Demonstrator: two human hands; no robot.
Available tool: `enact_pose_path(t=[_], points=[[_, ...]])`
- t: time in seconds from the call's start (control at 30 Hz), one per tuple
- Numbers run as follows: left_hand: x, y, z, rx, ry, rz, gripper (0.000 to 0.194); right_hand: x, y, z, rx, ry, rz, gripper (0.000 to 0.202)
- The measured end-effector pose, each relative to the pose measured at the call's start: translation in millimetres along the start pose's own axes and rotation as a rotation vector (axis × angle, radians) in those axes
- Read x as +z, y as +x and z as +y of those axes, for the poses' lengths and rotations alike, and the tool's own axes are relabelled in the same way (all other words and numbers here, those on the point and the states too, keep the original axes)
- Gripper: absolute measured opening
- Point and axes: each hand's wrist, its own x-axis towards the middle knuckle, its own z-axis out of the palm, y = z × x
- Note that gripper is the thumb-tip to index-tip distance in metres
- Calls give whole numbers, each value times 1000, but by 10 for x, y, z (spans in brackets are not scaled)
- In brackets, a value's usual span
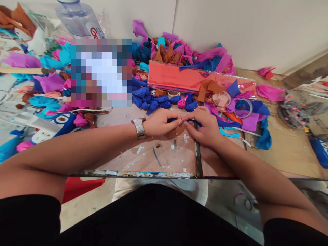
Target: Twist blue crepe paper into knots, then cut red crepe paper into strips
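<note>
My left hand (pixel 160 123), with a metal watch on its wrist, pinches one part of a thin dark blue strip (pixel 172 120). Close beside it, my right hand (pixel 206 127) pinches the same strip, and the two sets of fingertips almost meet. Whether the strip is cloth or crinkled paper I cannot tell; fingers cover much of it. Just beyond my hands lie several bunched dark blue pieces (pixel 151 100). Two tape rolls, a pale one (pixel 221 99) and a grey one (pixel 243 108), rest among coloured scraps to the right of my right hand.
A plastic-wrapped stack of red sheets (pixel 176 77) lies behind my hands. Coloured scraps (pixel 51 82) crowd the left side, with a clear bottle (pixel 79 20) behind. Cardboard (pixel 276 147) and a dark round dish (pixel 293 111) are on the right. A pixelated patch hides part of the table.
</note>
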Motion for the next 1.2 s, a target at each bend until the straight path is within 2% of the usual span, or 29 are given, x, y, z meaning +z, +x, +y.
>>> enact_pose_path(t=[0.7,0.93,1.2], points=[[2,-4,22,0,6,-5,35,-4,10,-14,34,7,-24,6],[-4,-9,20,-9,16,-5,35,-2,16,-6,-15,28,-4,6],[-3,-1,17,-10,14,2,35,-1,19,-9,1,27,-15,7]])
